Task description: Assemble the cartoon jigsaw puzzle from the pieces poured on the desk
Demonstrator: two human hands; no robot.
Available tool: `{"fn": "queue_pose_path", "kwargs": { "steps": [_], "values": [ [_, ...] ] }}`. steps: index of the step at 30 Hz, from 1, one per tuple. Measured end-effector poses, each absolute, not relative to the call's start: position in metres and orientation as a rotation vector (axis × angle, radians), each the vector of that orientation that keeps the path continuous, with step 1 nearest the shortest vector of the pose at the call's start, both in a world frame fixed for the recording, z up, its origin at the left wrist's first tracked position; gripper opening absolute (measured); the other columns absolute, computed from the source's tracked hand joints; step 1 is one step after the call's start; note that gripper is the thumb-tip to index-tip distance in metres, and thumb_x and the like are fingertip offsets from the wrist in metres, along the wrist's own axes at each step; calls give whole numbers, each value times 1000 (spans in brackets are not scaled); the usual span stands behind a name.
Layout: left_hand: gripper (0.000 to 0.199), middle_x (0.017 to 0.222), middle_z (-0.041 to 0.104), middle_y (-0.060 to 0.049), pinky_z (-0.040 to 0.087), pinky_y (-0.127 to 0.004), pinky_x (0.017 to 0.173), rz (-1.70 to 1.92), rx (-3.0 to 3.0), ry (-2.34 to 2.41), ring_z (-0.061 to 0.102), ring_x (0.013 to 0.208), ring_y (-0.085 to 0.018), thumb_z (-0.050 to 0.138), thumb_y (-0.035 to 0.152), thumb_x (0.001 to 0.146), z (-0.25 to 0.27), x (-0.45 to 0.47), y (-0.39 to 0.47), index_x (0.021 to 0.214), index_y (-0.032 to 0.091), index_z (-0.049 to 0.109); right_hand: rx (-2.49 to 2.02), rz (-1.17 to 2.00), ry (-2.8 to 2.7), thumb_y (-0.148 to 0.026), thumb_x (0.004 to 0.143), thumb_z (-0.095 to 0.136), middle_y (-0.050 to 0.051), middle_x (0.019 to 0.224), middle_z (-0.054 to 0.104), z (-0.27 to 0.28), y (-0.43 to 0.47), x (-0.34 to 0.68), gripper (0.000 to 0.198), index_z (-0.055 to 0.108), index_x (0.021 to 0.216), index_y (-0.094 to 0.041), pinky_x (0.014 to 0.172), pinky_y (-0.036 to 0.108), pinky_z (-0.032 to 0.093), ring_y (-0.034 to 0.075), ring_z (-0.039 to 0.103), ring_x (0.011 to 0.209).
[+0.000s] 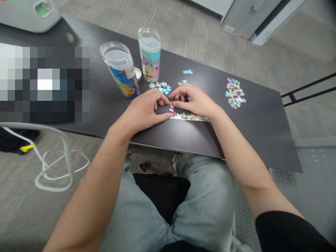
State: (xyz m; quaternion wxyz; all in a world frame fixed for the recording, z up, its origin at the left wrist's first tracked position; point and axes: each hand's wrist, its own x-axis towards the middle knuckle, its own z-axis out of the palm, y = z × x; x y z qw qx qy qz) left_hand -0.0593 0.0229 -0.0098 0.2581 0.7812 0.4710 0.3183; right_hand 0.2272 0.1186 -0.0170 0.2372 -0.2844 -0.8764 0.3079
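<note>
An L-shaped run of joined jigsaw pieces [191, 117] lies near the table's front edge, its short arm rising at the left end. My left hand [144, 110] grips that left end, thumb at the lower corner and index finger by the top. From the other side, my right hand [195, 99] has thumb and index finger closed on a small jigsaw piece [171, 103] at the top of the short arm. Its other fingers are curled and partly hidden. Just beyond the hands lie a loose heap of jigsaw pieces [161, 87] and a few strays [187, 71].
Two clear cups with cartoon prints, a blue one [124, 77] and a taller-standing one [151, 59], stand behind my left hand with a white lid [138, 73] between them. A bigger pile of jigsaw pieces [235, 92] lies right on the dark table [265, 129]. A white cable [68, 161] hangs at left.
</note>
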Motion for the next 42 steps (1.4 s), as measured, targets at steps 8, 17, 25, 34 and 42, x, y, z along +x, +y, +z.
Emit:
{"fn": "queue_pose_path", "kwargs": {
  "steps": [8,17,25,34,42],
  "values": [
    [29,106,76,-3,58,-42,94,857,2136,1277,66,95,-24,97,45,99,-9,-59,23,117,26,86,-782,884,-2386,-32,111,91,4,108,83,-14,116,224,11,91,119,-24,83,35,55,20,64,86],
    [14,101,72,-2,56,-40,86,918,2148,1250,67,85,-20,94,33,100,-9,-60,27,111,25,91,-766,886,-2368,-32,111,91,2,103,80,-18,118,224,9,91,115,-24,83,35,54,20,64,86],
    [12,101,76,-2,57,-40,90,922,2208,1292,70,91,-23,96,31,104,-7,-56,23,112,26,88,-754,873,-2390,-29,112,90,2,101,77,-18,119,224,5,89,113,-24,85,35,52,20,61,88],
    [11,102,77,-3,55,-43,90,902,2172,1283,69,91,-24,88,38,110,-4,-56,22,111,27,88,-714,858,-2446,-40,112,93,2,103,75,-18,120,226,13,90,113,-27,91,38,51,23,59,93],
    [21,101,80,-4,57,-44,92,893,2134,1239,68,93,-26,88,49,107,-4,-57,23,110,29,88,-716,868,-2468,-46,111,95,2,103,72,-19,123,228,17,94,117,-30,93,40,51,26,61,99]
  ]
}}
